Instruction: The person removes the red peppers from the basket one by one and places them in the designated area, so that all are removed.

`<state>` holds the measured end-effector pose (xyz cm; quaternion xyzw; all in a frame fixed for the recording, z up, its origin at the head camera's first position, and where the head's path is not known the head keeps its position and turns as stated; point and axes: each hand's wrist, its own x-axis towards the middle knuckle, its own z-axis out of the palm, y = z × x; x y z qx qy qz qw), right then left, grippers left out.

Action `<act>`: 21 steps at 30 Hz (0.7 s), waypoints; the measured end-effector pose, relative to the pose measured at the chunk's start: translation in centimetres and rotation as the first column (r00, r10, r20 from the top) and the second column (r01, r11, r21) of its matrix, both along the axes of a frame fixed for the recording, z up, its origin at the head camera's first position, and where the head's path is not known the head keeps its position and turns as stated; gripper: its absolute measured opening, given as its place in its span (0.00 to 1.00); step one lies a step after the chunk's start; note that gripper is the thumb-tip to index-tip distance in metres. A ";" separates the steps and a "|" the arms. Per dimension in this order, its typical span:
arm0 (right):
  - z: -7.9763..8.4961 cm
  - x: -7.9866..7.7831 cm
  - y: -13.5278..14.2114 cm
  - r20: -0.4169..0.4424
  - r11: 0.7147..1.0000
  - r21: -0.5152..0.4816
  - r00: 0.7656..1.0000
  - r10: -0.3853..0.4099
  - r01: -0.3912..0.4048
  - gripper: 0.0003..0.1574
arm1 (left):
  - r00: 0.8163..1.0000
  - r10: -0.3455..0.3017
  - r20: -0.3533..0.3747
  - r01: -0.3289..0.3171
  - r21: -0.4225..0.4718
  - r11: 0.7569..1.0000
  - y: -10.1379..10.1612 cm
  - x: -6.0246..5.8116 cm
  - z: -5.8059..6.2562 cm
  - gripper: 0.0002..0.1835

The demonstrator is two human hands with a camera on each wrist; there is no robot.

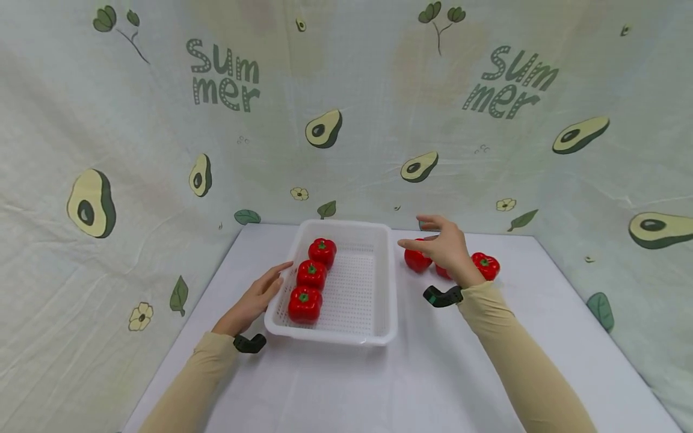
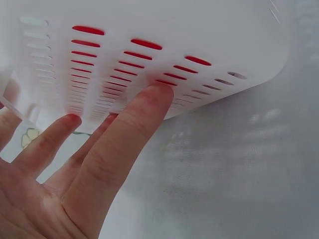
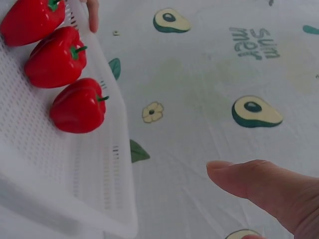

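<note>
Three red bell peppers (image 1: 311,275) with green stems stand in a row along the left side of a white plastic basket (image 1: 346,340). My left hand (image 1: 254,302) rests against the basket's left wall; in the left wrist view its fingers (image 2: 119,134) touch the slotted side, with red showing through the slots. My right hand (image 1: 448,248) hovers over more red bell peppers right of the basket, thumb and fingers spread apart, holding nothing. One pepper (image 1: 417,260) is below its fingers, another is mostly hidden under the hand, and a third pepper (image 1: 485,266) lies beside the wrist.
A white table (image 1: 346,391) carries the basket and the loose peppers. Behind it and at both sides hangs a pale cloth (image 1: 368,78) printed with avocados, leaves and lettering. The basket's right part (image 1: 352,288) shows bare perforated floor.
</note>
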<state>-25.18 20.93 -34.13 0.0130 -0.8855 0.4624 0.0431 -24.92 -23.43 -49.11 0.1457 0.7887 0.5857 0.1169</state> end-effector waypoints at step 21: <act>-1.5 -1.2 -6.8 -0.015 0.985 -0.139 0.995 0.099 -0.100 0.50 | 1.000 0.012 0.011 -0.012 -0.002 1.000 0.0 0.1 0.0 0.31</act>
